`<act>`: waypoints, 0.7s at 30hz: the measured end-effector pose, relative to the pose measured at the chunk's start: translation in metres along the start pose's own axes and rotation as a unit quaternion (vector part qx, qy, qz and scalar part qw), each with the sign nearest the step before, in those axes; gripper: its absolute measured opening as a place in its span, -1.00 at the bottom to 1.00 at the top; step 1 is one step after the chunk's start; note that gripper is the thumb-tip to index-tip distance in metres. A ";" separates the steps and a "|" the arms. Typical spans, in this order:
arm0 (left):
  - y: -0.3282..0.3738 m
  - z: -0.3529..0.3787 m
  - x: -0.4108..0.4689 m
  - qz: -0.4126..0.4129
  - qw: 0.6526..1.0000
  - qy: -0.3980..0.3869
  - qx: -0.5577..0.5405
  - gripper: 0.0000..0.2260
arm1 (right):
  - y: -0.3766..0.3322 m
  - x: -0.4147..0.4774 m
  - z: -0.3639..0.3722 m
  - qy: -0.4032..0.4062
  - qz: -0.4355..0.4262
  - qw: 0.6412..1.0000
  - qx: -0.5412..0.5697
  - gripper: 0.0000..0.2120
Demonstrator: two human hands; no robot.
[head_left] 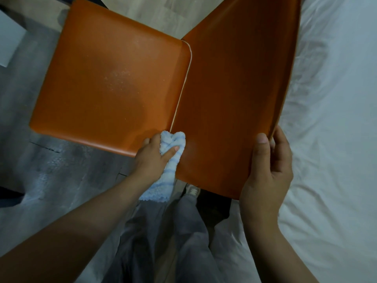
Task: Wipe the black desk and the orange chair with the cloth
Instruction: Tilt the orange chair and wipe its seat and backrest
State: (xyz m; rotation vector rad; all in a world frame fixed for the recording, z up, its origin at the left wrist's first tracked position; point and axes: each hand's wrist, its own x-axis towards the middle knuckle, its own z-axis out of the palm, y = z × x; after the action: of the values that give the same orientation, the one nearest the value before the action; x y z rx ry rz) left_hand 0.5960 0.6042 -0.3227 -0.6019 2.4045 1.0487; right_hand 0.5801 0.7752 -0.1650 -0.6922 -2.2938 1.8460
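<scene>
The orange chair fills the upper half of the view, its seat (110, 84) on the left and its backrest (234, 103) on the right. My left hand (152, 155) grips a pale blue striped cloth (171, 158) and presses it where the seat meets the backrest, at the near corner. The cloth's loose end hangs down below the seat edge. My right hand (267, 166) holds the near top edge of the backrest, thumb on the front face, fingers wrapped behind. The black desk is not clearly in view.
A bed with a white rumpled sheet (334, 119) lies right of the chair. Grey floor (44, 170) spreads left and below. A white object (10, 41) sits at the far left. My grey trousers and a shoe (192, 190) show under the chair.
</scene>
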 end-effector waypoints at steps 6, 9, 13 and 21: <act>-0.028 0.008 0.030 -0.016 0.994 -0.022 0.106 -0.46 | 0.001 0.001 -0.001 0.003 0.008 1.000 0.013 -0.48; -0.038 0.011 0.040 -0.020 0.991 -0.029 0.131 -0.50 | 0.002 0.001 0.000 0.006 0.006 1.000 0.017 -0.48; -0.045 0.012 0.048 -0.007 0.983 -0.029 0.180 -0.51 | 0.002 0.001 0.000 0.009 0.005 1.000 0.018 -0.46; -0.050 0.014 0.048 0.013 0.967 -0.011 0.253 -0.53 | 0.003 0.000 0.000 0.008 0.014 1.000 0.021 -0.47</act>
State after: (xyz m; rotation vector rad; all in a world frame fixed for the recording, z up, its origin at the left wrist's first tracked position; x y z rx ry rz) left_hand 0.5878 0.5736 -0.3865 -0.3720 2.5225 0.4086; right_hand 0.5803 0.7755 -0.1678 -0.7335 -2.2407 1.8871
